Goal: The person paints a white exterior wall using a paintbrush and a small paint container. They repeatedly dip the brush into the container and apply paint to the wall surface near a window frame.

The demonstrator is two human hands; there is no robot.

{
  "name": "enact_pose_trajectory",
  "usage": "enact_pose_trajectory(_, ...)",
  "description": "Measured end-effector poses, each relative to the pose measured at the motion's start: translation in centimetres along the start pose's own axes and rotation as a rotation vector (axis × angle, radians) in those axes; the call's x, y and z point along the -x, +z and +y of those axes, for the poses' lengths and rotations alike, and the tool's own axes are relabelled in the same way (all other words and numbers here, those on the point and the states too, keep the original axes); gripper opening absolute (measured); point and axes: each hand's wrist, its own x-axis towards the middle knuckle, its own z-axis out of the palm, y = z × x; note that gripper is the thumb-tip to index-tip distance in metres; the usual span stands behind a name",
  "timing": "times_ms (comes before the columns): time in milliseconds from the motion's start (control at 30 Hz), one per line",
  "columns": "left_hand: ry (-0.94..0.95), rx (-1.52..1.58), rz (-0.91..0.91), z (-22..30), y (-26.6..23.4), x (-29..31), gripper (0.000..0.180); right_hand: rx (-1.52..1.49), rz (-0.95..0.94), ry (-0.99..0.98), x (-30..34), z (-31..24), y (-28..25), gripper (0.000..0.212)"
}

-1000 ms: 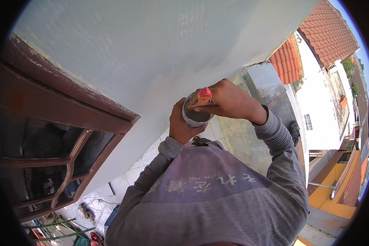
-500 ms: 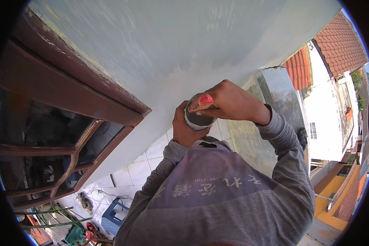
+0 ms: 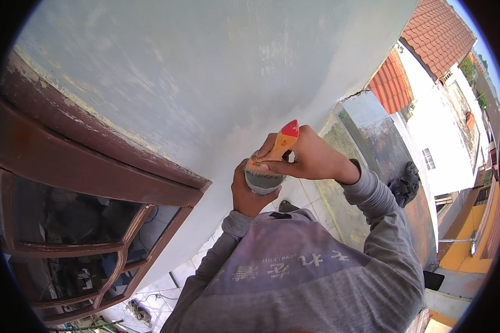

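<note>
My left hand is wrapped round a small round paint container, which holds grey paint. Over its mouth, my right hand grips a flat paintbrush by its wooden handle. The handle has a red end and tilts up toward the wall. The bristles are at the container's top, by the near rim; how deep they reach into the paint cannot be told. Both hands are in front of my chest, close to a wall with patchy pale grey-white paint.
A brown wooden window frame with dark panes juts out at the left. To the right is a low ledge with a black crumpled thing on it. White floor tiles lie below, and tiled roofs stand beyond.
The brush has tipped, so more of its handle and its bristles now show. The view has shifted, with the window frame lower and the ledge's black crumpled thing more visible.
</note>
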Motion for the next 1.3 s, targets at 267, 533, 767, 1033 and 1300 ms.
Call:
enact_pose_trajectory(267, 0.054, -0.021, -0.071, 0.3, 1.2, -1.6, 0.100, -0.121, 0.292, 0.177, 2.5, -0.9, -2.2, 0.025)
enact_pose_trajectory(533, 0.095, -0.030, -0.088, 1.3, 2.8, -2.2, 0.099, -0.343, 0.470, 0.239, 4.5, 0.8, -3.0, 0.028)
enact_pose_trajectory(767, 0.097, -0.021, -0.074, 1.6, 3.3, -2.6, 0.100, -0.359, 0.498, 0.272, 5.0, 2.6, -3.6, 0.025)
enact_pose_trajectory(1033, 0.115, 0.000, -0.039, 1.3, 3.0, -3.2, 0.099, -0.431, 0.594, 0.336, 5.0, 5.6, -3.6, 0.026)
enact_pose_trajectory(1300, 0.091, -0.023, -0.058, 0.9, 3.0, -3.1, 0.098, -1.140, 1.013, 0.577, 8.2, 10.7, 1.2, 0.032)
